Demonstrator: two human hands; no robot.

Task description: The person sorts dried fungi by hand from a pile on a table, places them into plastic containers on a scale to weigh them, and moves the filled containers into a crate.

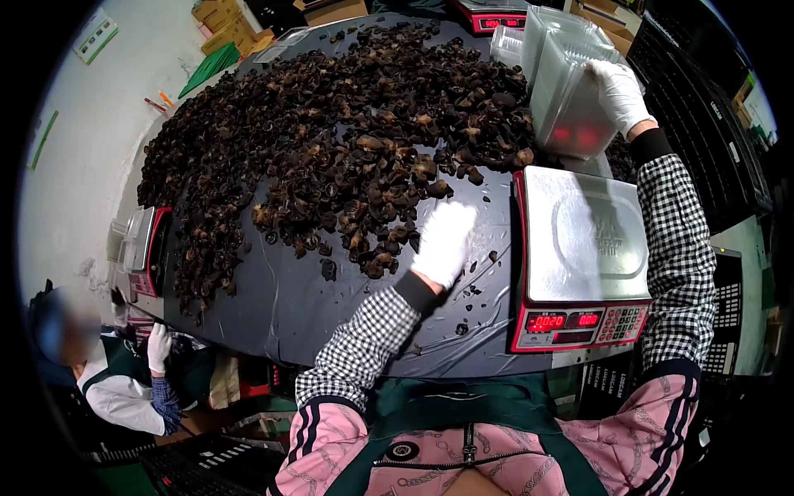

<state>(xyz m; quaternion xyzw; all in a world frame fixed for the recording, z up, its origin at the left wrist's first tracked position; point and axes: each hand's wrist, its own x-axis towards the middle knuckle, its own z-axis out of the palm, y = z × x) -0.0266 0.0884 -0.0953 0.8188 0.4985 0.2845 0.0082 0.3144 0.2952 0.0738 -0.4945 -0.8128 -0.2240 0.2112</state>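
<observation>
My left hand (447, 240), in a white glove, is over the dark table covering at the near edge of a big heap of dried black fungus (331, 140). Its fingers look loosely stretched out, though glare blurs them, and nothing shows in them. At the upper right my right hand (619, 93), also gloved in white, grips the top edge of a stack of clear plastic containers (571, 99). That stack stands behind a digital scale (587, 236). The scale's steel pan is bare, and its red display reads a small negative weight.
Another clear container stack (507, 45) and a second scale (496, 18) are at the back. At left, a third scale (149, 252) stands near a seated co-worker (124, 372) with gloved hands. Black crates (703, 116) line the right side. Fungus crumbs (471, 291) dot the table covering.
</observation>
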